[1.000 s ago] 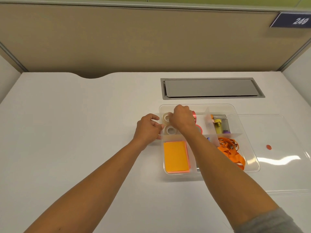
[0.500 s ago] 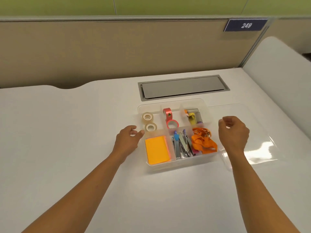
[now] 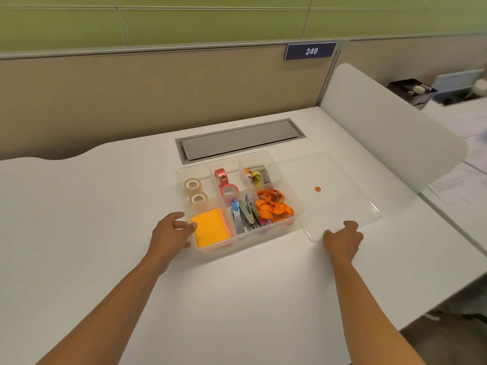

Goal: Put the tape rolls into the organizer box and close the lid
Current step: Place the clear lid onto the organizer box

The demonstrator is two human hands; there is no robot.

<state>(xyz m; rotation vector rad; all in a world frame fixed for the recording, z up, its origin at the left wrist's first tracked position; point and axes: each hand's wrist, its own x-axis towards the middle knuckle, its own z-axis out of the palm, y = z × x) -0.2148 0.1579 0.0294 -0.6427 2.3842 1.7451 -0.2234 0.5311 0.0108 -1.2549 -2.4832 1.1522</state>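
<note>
The clear organizer box (image 3: 263, 237) stands open on the white desk. Two clear tape rolls (image 3: 192, 184) (image 3: 198, 198) lie in its back-left compartment. A red roll (image 3: 220, 176) stands on edge and a pink roll (image 3: 229, 190) lies flat in the middle back compartment. The clear lid (image 3: 337, 196), marked with a small red dot, lies flat on the desk right of the box. My left hand (image 3: 168, 233) rests against the box's front-left corner, fingers apart. My right hand (image 3: 342, 239) touches the lid's near edge with its fingertips and grips nothing.
Orange sticky notes (image 3: 209, 230), staplers and clips (image 3: 243, 214) and an orange lanyard (image 3: 272, 206) fill the other compartments. A grey cable hatch (image 3: 239, 140) sits behind the box. A white divider panel (image 3: 390, 133) bounds the desk on the right, a beige partition at the back.
My right hand left the tape compartment and moved right, down to the lid's near edge. My left hand slid to the box's front-left corner. The view turned right.
</note>
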